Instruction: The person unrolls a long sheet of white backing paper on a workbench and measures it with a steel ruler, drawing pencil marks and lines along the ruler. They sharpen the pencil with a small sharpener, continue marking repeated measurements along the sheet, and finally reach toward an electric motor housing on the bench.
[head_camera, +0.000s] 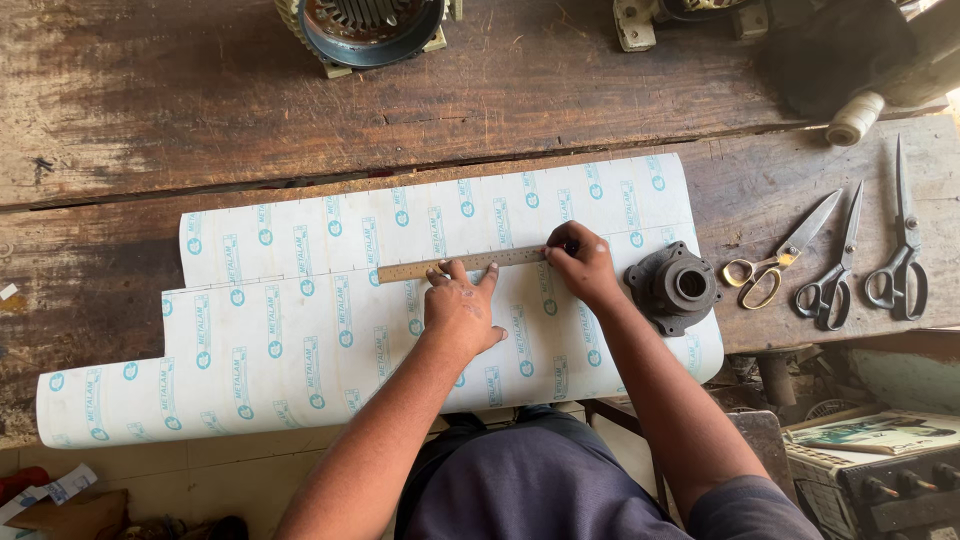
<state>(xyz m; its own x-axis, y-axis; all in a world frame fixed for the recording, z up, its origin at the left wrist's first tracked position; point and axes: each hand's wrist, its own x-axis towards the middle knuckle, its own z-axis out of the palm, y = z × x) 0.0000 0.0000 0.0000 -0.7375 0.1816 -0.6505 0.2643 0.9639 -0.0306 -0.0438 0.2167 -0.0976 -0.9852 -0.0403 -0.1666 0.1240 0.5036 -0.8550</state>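
A wide white sheet printed with small blue marks lies over the front of the wooden bench, its left end hanging past the edge. A metal ruler rests across the sheet. My left hand presses flat on the ruler with fingers spread. At the ruler's right end, my right hand has its fingers closed around a thin dark marking tool that is mostly hidden.
A dark round metal flange sits on the sheet's right edge. Three pairs of scissors lie to the right. A motor housing stands at the back, a thread spool at the far right. A cluttered box sits below the bench.
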